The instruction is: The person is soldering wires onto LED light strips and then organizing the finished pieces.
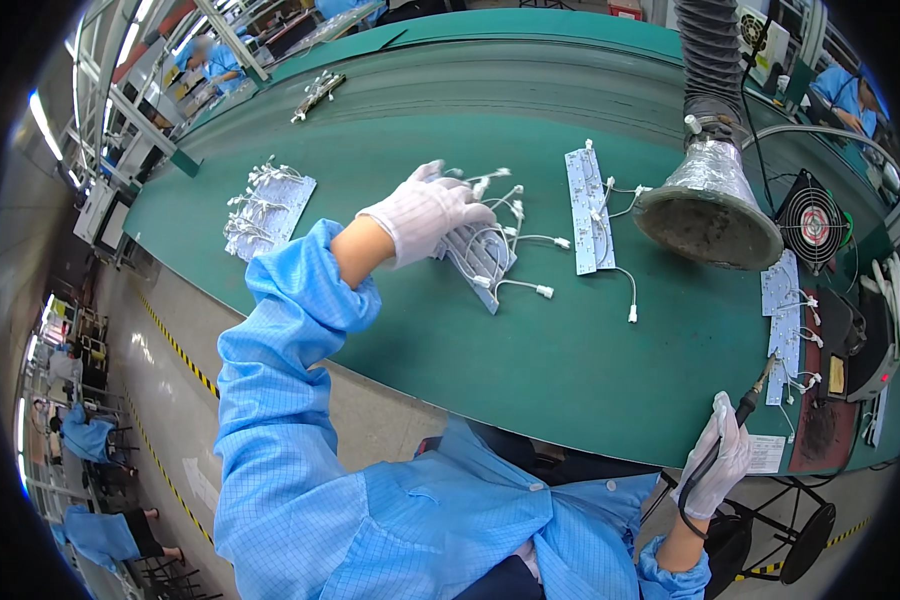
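Note:
My left hand (425, 212), in a white glove, is closed over the upper end of a fanned stack of light-blue circuit boards (478, 258). Its fingertips are partly hidden among white wires and connectors, which look slightly blurred. In my right hand (718, 462), also gloved, is a soldering iron (747, 405) with a black cable. The iron's tip touches or hovers by a row of circuit boards (785, 335) at the right; I cannot tell which. Two side-by-side boards (588, 215) with wired connectors lie between my hands.
Another wired board pile (270, 212) sits at the left of the green table (450, 365). A fume extraction hose (715, 200) hangs over the right side, beside a small fan (813, 222) and a black soldering station (865, 335). One component strip (318, 97) lies farther back.

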Tool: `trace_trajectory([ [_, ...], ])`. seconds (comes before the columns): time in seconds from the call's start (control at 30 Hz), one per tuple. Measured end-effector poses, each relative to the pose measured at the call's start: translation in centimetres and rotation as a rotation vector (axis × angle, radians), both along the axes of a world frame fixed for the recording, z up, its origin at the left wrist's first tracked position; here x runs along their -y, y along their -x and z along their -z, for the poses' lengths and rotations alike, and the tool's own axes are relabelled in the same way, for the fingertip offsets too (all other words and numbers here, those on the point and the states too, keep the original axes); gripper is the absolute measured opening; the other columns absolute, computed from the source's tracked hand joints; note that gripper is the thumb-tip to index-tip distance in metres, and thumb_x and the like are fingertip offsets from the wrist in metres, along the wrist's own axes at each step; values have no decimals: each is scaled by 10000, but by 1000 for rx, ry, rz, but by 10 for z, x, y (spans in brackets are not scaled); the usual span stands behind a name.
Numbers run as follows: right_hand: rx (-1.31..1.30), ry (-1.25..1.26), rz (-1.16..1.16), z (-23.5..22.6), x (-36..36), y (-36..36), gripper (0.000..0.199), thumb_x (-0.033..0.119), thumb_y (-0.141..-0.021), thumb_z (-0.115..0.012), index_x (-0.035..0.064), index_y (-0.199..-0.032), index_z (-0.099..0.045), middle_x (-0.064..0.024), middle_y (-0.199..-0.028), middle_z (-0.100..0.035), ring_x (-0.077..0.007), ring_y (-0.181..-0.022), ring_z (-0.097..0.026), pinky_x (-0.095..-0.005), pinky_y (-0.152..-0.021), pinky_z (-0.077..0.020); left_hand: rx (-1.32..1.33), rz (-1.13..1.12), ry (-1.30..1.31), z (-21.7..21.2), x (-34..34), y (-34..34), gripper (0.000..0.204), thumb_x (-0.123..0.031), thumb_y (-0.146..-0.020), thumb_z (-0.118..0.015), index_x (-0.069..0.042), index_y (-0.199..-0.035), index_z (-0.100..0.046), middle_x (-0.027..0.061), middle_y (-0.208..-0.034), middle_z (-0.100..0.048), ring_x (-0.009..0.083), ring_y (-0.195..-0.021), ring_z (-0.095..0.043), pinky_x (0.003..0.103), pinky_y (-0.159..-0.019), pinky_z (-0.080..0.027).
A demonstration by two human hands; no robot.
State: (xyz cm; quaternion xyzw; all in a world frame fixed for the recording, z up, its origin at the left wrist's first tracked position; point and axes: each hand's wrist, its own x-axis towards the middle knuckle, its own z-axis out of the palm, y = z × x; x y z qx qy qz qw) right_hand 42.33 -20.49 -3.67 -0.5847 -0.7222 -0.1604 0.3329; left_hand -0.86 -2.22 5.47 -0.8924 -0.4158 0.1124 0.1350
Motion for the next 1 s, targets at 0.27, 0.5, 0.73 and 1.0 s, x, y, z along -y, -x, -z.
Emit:
trace_trajectory([
  [0.27, -32, -13, 6, -5, 3, 4, 348, -44, -852, -593, 51, -1183, -546, -132, -1062, -677, -304, -833, -648, -386, -751, -481, 161, 228, -635, 32, -29, -39, 482, -136, -837, -542, -366, -1260, -526, 27, -1176, -550, 196, -1113, -551, 491, -1044, -345],
  [0.5, -48, -45, -65, -9, -4, 5, 355, -59, -844, -586, 43, -1179, -534, -154, -1035, -675, -321, -793, -648, -404, -723, -488, 1105, -163, -507, 50, 5, -62, 440, -129, -784, -680, -154, -1204, -553, 137, -1157, -580, 321, -1119, -544, 485, -985, -402],
  [0.73, -37, -17, -29, -1, -2, 2, 320, -52, -855, -573, 35, -1163, -557, -139, -1064, -674, -319, -850, -638, -404, -747, -488, 476, -145, -130, 21, 16, -145, 691, -643, -772, -593, -222, -1312, -501, 149, -1351, -427, 420, -1320, -316, 693, -1002, -243],
  [1.0, -134, 22, 7, 0, 4, 11, 233, -15, -870, -575, 28, -1098, -602, -128, -1023, -683, -301, -866, -643, -399, -777, -494, 582, -163, -190, 45, -7, -135, 451, -515, -767, -593, -243, -1121, -658, 125, -1315, -442, 396, -1259, -343, 742, -922, -218],
])
